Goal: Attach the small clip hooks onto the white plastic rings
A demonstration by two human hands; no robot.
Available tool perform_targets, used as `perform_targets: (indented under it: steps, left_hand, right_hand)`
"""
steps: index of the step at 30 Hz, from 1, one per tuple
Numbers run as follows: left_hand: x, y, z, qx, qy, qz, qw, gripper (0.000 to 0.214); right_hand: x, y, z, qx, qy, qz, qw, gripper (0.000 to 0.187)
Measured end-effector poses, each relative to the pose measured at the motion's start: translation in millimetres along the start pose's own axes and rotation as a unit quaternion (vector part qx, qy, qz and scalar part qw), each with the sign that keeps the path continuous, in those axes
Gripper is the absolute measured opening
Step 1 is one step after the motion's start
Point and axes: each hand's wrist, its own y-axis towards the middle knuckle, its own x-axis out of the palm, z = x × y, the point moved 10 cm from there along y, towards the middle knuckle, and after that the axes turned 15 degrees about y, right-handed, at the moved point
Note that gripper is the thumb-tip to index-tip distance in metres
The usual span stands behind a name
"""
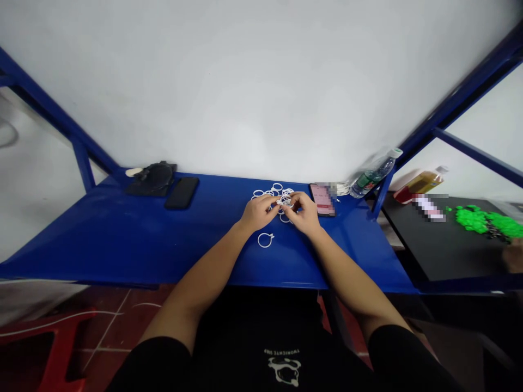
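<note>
My left hand (260,211) and my right hand (304,213) meet above the blue tabletop, fingertips almost touching. Both are closed in a pinch on a small white ring (281,202), mostly hidden by the fingers. Behind and between them lies a loose pile of thin white rings (277,187), some overlapping. Nearer to me, apart from the pile, a single white ring (265,240) lies flat, with a small clasp-like bump on its right side.
A lit phone (322,200) lies right of my hands, near a bottle (376,174) and a white cable (342,189). A black phone (182,193) and a dark object (153,178) lie left. Beyond the blue frame, a black table (433,239) bears green pieces (474,219); another person's hand (514,255) is there.
</note>
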Motion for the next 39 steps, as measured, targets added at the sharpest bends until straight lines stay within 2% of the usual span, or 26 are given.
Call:
perform_targets:
  steps: [4,9,13,19,30,35,39]
  left_hand:
    - [-12.1,0,3,0.006,-0.015,0.049,0.999,0.026]
    - [-13.1,1,2,0.004,-0.025,0.055,0.998,0.023]
    - [-14.5,1,4,0.005,-0.028,0.057,0.998,0.022]
    - [-18.0,1,5,0.013,-0.032,0.066,0.997,0.019]
    - [-11.5,3,3,0.005,-0.006,0.013,1.0,0.014]
    - [-10.8,4,5,-0.002,-0.007,0.011,1.0,0.019]
    - [-10.5,6,-2,-0.028,-0.009,-0.006,1.0,0.022]
  right_hand:
    - [4,-1,4,0.011,-0.033,-0.012,0.999,0.026]
    - [10,-2,9,0.012,-0.054,-0.042,0.998,0.044]
    - [15,-3,9,0.005,-0.047,-0.072,0.996,0.042]
    - [14,-2,6,0.004,-0.048,-0.075,0.996,0.039]
    - [23,-5,14,-0.007,-0.063,-0.118,0.991,0.038]
    - [20,-4,13,-0.004,-0.073,-0.106,0.992,0.038]
    - [6,1,13,0.01,-0.092,-0.052,0.994,0.04]
